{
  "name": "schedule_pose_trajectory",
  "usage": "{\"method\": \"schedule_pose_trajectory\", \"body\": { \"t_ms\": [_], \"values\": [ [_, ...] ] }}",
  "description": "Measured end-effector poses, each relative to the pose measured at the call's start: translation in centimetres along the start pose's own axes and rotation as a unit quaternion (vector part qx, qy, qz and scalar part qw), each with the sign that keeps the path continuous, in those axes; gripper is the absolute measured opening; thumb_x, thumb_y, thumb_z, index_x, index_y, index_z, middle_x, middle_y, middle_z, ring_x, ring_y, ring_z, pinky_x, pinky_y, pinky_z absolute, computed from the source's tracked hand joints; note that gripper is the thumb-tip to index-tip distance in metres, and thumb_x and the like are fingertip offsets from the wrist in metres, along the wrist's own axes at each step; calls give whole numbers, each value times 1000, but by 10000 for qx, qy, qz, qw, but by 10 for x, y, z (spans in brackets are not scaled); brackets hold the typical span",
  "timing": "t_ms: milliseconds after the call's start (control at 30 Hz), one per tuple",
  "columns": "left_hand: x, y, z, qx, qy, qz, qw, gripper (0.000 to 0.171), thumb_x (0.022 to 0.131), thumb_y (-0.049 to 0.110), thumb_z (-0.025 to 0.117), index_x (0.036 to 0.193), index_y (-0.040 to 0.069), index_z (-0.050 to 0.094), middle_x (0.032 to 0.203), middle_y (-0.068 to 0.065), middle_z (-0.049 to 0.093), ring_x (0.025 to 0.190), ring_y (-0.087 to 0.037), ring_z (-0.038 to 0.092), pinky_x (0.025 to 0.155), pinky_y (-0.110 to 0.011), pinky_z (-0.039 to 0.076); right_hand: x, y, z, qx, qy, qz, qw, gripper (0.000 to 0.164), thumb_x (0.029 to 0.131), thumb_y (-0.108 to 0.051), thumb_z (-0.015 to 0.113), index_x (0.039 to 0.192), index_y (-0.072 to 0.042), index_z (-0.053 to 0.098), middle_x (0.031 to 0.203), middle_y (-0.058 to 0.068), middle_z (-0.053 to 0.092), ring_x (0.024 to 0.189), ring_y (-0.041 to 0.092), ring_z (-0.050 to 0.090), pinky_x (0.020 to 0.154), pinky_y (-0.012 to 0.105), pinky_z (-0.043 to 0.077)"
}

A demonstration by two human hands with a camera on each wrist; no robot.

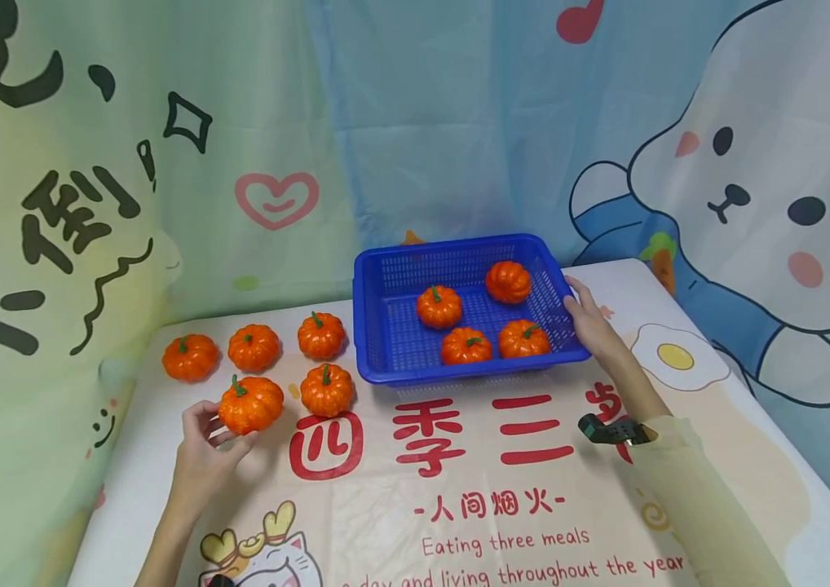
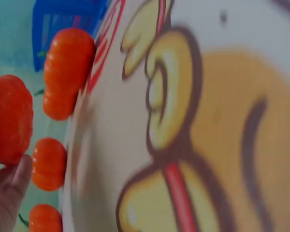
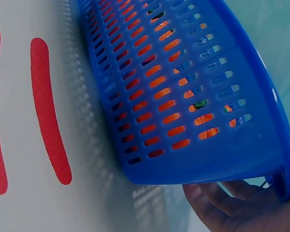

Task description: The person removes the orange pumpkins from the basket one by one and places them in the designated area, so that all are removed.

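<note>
My left hand [image 1: 211,447] grips a small orange toy pumpkin [image 1: 250,405] with a green stem, its thumb and fingers on the near lower side. The left wrist view has this same pumpkin [image 2: 8,120] at its left edge, lifted off the table. With my right hand [image 1: 594,326] I hold the right end of a blue plastic basket [image 1: 470,377]. From the right wrist, the fingers [image 3: 217,205] show curled under the rim at that end. Inside the basket lie several pumpkins, among them one [image 1: 508,282] tipped onto its side at the back right.
Several more pumpkins stand left of the basket, such as one at the far left [image 1: 190,358] and one [image 1: 328,390] near the basket's left front corner. A printed cloth [image 1: 386,505] covers the table. Behind it hangs a patterned curtain [image 1: 430,122].
</note>
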State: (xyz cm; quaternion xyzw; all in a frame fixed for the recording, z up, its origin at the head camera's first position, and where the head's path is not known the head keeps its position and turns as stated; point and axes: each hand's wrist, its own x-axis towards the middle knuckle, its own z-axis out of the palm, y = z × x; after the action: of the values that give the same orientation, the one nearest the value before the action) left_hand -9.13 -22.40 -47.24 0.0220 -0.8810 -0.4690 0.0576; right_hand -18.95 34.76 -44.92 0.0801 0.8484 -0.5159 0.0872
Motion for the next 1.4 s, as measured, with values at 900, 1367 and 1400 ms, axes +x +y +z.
{"method": "schedule_pose_trajectory", "body": {
  "t_ms": [900,1367,1400],
  "values": [
    [24,-20,-1,1185,-692,-843,9870,76,83,24,75,134,-6,26,136,-31,41,125,-42,40,115,-56,32,1,0,1,-29,-25,132,9999,58,104,-46,14,154,-35,-12,162,23,7,145,49,17,113,72,12],
    [17,-13,-14,1313,-1178,-788,9812,95,82,24,77,149,-4,16,147,-34,31,134,-48,34,111,-62,32,1,0,1,-46,-9,74,10000,59,105,-43,15,155,-29,-11,162,24,6,145,49,16,114,71,13],
    [17,-11,-16,1308,-1204,-774,9810,96,82,25,77,150,-4,14,147,-34,31,134,-49,34,110,-63,33,1,-1,1,-51,-2,68,10000,59,105,-44,15,155,-29,-12,162,23,6,145,48,16,114,71,13]
  ]
}}
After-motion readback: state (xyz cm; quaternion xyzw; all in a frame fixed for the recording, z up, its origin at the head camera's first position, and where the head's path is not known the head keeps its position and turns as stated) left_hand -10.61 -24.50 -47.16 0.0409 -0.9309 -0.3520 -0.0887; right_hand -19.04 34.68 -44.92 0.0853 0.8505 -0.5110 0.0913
